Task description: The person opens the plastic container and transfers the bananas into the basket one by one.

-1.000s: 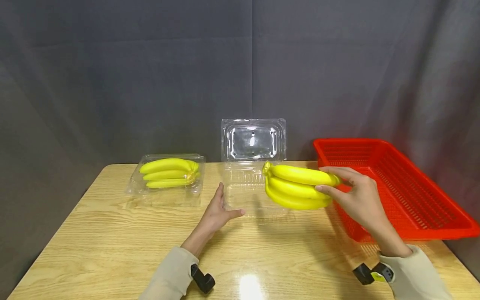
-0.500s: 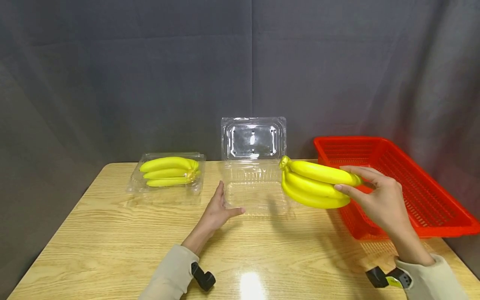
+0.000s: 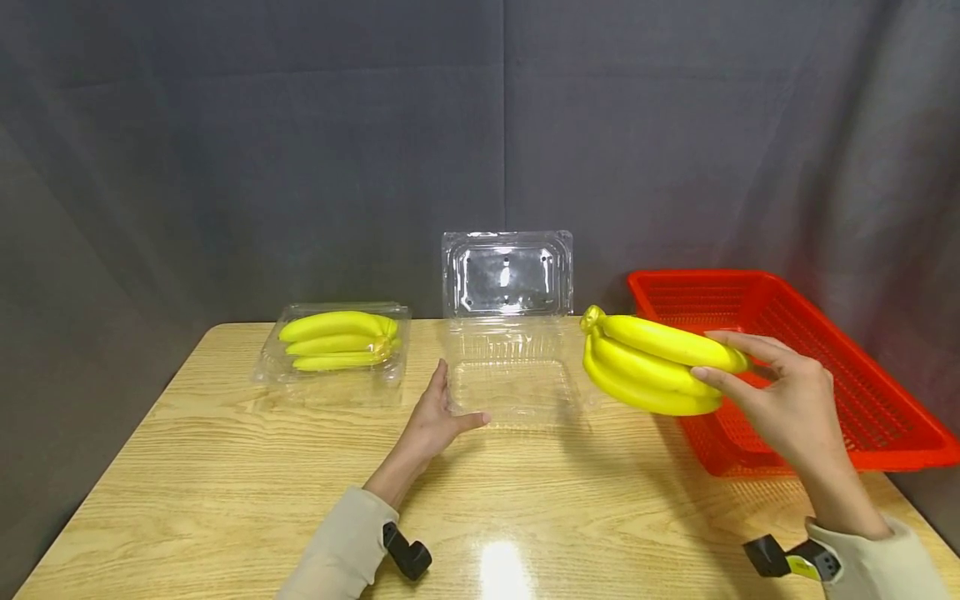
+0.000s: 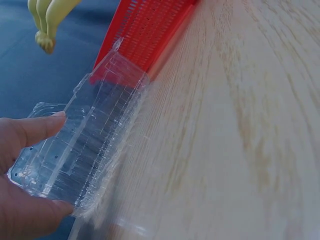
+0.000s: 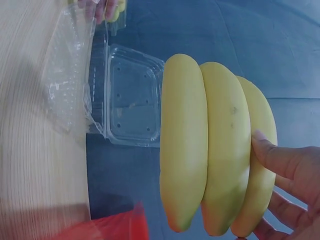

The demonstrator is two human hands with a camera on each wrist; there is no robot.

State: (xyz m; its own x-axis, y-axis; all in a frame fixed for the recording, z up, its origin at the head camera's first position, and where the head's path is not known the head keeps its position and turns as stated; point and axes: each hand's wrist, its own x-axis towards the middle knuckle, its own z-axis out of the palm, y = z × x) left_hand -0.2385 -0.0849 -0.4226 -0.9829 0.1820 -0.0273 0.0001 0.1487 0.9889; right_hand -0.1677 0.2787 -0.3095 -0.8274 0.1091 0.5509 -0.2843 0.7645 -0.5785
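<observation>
My right hand (image 3: 783,396) pinches a bunch of yellow bananas (image 3: 656,364) near the tips, with the stem end pointing left. The bunch hangs in the air between the clear plastic clamshell container (image 3: 510,387) and the red basket. That container stands mid-table with its lid (image 3: 506,275) upright behind it; nothing is inside. Against its left side and front left corner rests my left hand (image 3: 431,425), thumb and fingers straight and spread apart. In the left wrist view, the thumb and a finger touch the container (image 4: 85,145). The right wrist view shows the bananas (image 5: 210,145) up close.
A second clear container (image 3: 270,367), with bananas (image 3: 337,340) inside and its lid down, sits at the table's left back. On the right stands a red perforated basket (image 3: 896,454). A grey curtain (image 3: 300,167) hangs behind the wooden table (image 3: 247,500).
My right hand has carried the banana bunch to the right, from over the container's right part to beside it, nearer the basket. The left hand stays at the container.
</observation>
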